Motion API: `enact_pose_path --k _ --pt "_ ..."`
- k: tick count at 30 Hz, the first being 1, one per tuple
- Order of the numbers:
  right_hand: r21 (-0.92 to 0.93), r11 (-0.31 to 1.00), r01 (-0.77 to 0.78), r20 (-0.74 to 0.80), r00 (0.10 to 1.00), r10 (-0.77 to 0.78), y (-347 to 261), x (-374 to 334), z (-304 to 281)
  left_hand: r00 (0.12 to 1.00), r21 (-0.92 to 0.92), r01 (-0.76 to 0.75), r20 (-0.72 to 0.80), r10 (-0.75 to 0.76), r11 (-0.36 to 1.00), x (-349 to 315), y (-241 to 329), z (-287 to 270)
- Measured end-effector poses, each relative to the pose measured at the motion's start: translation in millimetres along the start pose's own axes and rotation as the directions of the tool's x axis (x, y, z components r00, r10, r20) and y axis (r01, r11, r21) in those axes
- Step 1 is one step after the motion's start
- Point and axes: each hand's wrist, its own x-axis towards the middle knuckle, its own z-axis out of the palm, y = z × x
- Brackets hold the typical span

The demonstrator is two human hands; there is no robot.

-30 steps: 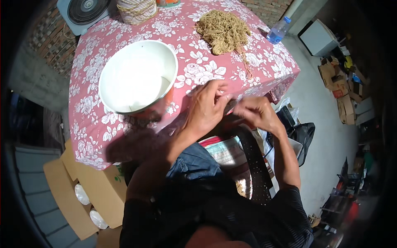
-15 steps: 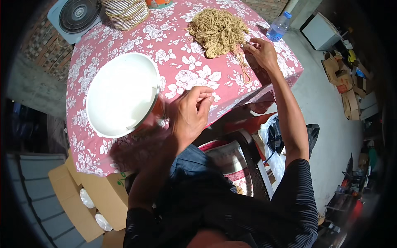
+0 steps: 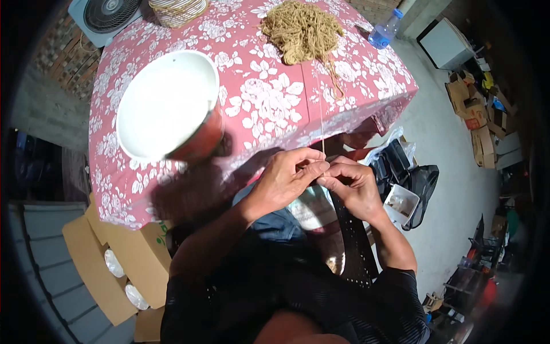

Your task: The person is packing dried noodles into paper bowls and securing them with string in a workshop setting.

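Note:
My left hand (image 3: pixel 291 176) and my right hand (image 3: pixel 356 186) meet just off the near edge of the table, both with thumb and fingers pinched. A thin tan strand of twine (image 3: pixel 322 123) rises from their fingertips toward the tangled heap of tan twine (image 3: pixel 301 31) at the back of the table. Its end between the fingers is too small to make out. One loose loop of twine (image 3: pixel 338 86) trails from the heap's right side. Left of my hands stands a big red bucket (image 3: pixel 203 135) with a white inside, tilted toward me in view.
A pink floral cloth (image 3: pixel 266 100) covers the table. At its back are a woven basket (image 3: pixel 179 12) and a water bottle (image 3: pixel 384 31); a fan (image 3: pixel 109 20) stands behind. An open cardboard box (image 3: pixel 94 272) lies lower left. Right of me are a white tub (image 3: pixel 401 202) and a black bag (image 3: pixel 425 189).
My right hand has come back from beside the heap to meet my left, which moved right and down. A taut strand now runs between heap and hands.

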Motion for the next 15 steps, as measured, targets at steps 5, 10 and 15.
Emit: enact_pose_path --k 5,10,15 --pt "0.012 1.0 0.022 0.063 0.998 -0.023 4.0 -30.5 38.0 0.98 0.067 0.175 0.083 -0.18 0.982 -39.2 5.3 -8.0" --pt "-0.064 0.972 0.225 0.362 0.913 -0.187 -5.9 -47.8 60.4 0.937 -0.235 0.344 0.151 -0.315 0.909 -100.6 -2.6 -42.4" --pt "-0.276 0.743 0.61 0.256 0.792 -0.555 -42.7 -37.7 68.7 0.871 -0.131 0.468 0.234 -0.432 0.874 -145.8 18.1 -71.4"
